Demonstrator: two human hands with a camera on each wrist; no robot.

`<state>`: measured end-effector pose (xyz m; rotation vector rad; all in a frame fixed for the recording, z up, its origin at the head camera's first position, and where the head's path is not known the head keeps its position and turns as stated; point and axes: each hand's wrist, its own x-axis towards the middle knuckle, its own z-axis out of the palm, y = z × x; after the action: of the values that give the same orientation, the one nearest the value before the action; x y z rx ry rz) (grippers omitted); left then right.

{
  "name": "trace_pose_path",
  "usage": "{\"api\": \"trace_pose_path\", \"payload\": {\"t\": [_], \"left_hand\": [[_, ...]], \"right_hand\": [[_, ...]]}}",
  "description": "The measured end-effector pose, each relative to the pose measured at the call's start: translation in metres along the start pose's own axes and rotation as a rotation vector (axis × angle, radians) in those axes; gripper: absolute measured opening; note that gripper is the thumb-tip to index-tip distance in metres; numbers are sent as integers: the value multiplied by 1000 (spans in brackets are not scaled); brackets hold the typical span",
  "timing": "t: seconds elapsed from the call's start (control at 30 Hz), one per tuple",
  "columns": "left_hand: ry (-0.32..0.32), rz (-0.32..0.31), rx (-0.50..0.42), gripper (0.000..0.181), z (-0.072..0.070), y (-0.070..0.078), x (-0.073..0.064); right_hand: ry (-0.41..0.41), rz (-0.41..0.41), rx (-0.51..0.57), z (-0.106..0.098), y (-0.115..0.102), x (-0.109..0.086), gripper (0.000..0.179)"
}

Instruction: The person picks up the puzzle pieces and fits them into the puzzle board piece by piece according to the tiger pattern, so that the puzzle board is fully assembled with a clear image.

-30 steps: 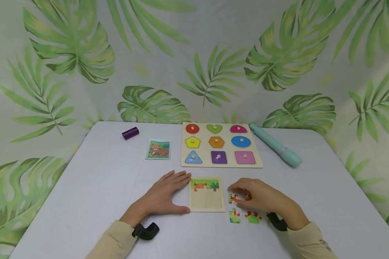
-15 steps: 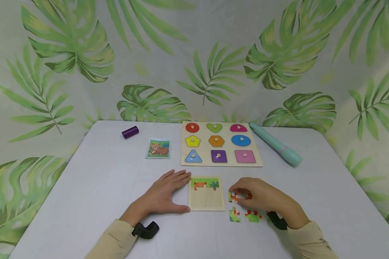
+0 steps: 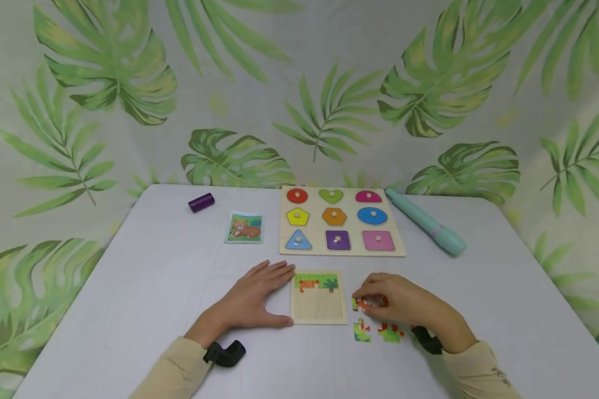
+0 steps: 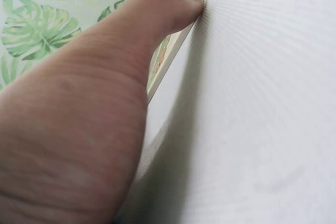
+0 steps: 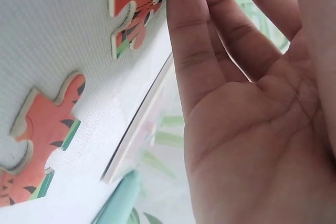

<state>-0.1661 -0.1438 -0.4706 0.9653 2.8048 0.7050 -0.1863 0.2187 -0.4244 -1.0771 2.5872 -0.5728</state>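
A square wooden puzzle board lies in the middle of the table in the head view, its top strip filled with pieces showing part of an orange animal and a plant. My left hand rests beside it, fingers spread, with fingertips and thumb touching its left edge. To the right, my right hand has thumb and index finger curled at the edges of an orange jigsaw piece, pinching it at the table; the hand partly hides it. Another striped orange piece lies near. Closer to me are two green-and-red pieces.
Behind stands a shape board with knobbed pieces. A teal tube-like object with a wider end lies to its right. At the left are a small tiger picture card and a purple cylinder. A leafy cloth hangs behind the table.
The right index fingertip has drawn slightly in toward the thumb over the orange jigsaw piece. The left hand keeps its place at the board.
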Motion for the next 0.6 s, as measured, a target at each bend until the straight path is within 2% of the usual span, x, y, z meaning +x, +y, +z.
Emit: {"api": "trace_pose_path", "payload": {"t": [0.37, 0.6], "left_hand": [[-5, -5, 2, 102, 0, -1, 1], [-7, -4, -8, 101, 0, -1, 1]], "right_hand": [[-6, 40, 46, -1, 0, 1, 28], [-3, 35, 66, 0, -1, 1, 30]]}}
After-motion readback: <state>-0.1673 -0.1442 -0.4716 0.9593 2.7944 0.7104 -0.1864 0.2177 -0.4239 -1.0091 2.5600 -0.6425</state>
